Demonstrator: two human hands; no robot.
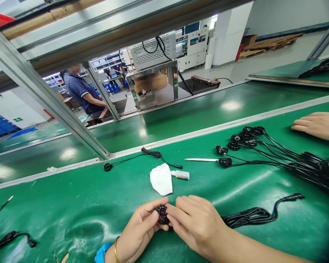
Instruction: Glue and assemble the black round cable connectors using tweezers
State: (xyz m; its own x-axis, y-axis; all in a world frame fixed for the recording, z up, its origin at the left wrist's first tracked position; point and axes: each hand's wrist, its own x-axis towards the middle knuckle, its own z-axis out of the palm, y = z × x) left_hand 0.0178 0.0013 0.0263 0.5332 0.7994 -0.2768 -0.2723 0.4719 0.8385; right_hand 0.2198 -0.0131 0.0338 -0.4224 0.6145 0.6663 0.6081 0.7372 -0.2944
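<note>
My left hand (139,228) is closed around a small round black housing (162,214) with a ribbed rim and some red inside. It faces up between thumb and fingers. At its right edge, the fingertips of my right hand (199,221) are pinched together and touch it; what they hold, if anything, is hidden. A bundled black cable (249,216) with a connector end lies right of my right wrist. Just beyond my hands are a folded white cloth (161,179) and a small clear bottle (182,175) with a nozzle and label.
Behind the cloth lies a coiled cable (150,152) with a round end. Tweezers (201,159) rest beside a pile of black cables (304,162) with round heads. Another person's hand (319,125) is at the right. A metal post (52,91) rises from the green bench (120,190).
</note>
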